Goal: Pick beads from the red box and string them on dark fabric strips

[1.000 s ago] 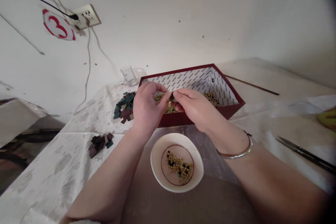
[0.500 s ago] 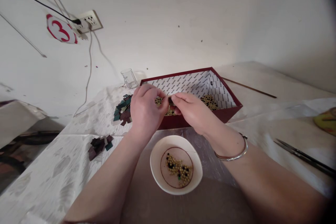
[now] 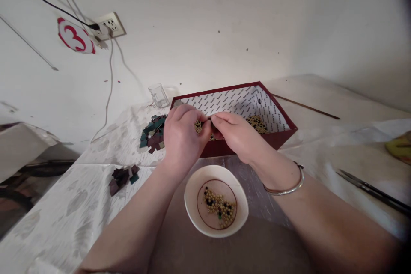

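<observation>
Head view: bowl [image 3: 192, 199] and box [image 3: 221, 149] hold beads [image 3: 257, 124].

Table [image 3: 316, 96]: covered by a leaf-patterned cloth [image 3: 77, 199].
Wall [image 3: 199, 4]: marked by dark specks.
Socket [image 3: 111, 24]: mounted above the table's far left corner.

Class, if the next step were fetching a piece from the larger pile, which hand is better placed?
Probably the left hand: it appears right beside the larger pile, while the right hand is farther off, on the left hand's other side.
</observation>
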`<state>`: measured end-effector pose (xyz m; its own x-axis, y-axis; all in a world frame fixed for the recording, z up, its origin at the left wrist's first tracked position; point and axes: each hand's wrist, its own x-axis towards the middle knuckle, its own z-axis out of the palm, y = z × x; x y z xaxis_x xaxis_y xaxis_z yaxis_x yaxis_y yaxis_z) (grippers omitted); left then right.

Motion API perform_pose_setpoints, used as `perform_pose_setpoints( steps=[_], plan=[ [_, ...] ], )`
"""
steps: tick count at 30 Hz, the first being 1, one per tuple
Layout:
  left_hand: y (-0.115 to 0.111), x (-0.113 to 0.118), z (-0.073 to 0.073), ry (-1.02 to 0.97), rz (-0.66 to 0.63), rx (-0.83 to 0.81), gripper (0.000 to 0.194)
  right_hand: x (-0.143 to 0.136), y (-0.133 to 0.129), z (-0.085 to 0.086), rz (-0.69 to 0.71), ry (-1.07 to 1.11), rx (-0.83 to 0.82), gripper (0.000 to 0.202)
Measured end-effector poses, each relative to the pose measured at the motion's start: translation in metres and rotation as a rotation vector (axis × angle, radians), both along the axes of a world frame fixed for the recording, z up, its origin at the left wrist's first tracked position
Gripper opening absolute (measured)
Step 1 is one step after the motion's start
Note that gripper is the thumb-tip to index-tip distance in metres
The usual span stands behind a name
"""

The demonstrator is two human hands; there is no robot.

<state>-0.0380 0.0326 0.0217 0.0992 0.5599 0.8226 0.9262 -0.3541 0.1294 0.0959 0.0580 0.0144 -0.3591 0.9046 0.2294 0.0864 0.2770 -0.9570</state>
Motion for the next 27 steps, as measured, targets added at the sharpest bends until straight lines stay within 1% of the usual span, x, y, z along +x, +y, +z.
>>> perform_pose_setpoints(
  steps=[3, 7, 13, 17, 22, 27],
  plan=[
    [0.0005, -0.0004, 0.0006, 0.010, -0.003, -0.001, 0.003, -0.0002, -0.0001, 0.0004, -0.007, 0.008, -0.006, 0.026],
    [0.0011, -0.0032, 0.0027, -0.035, 0.055, 0.016, 0.004, -0.0007, 0.0002, 0.0010, 0.023, 0.010, -0.039, 0.024],
    [0.0001, -0.0004, 0.0008, 0.005, -0.013, -0.010, 0.002, 0.0001, -0.0007, 0.0016, -0.021, 0.013, -0.006, 0.026],
    [0.0012, -0.0028, 0.0019, -0.032, 0.035, 0.006, 0.004, -0.0006, -0.0010, 0.0010, 0.010, 0.019, -0.058, 0.024],
    [0.0008, -0.0015, 0.0012, 0.004, -0.019, -0.002, 0.002, -0.0001, -0.0003, 0.0013, -0.023, 0.027, -0.030, 0.026],
    [0.0012, -0.0022, 0.0012, -0.017, 0.022, 0.012, 0.003, 0.0000, 0.0003, 0.0016, 0.006, 0.023, -0.065, 0.024]
  ],
)
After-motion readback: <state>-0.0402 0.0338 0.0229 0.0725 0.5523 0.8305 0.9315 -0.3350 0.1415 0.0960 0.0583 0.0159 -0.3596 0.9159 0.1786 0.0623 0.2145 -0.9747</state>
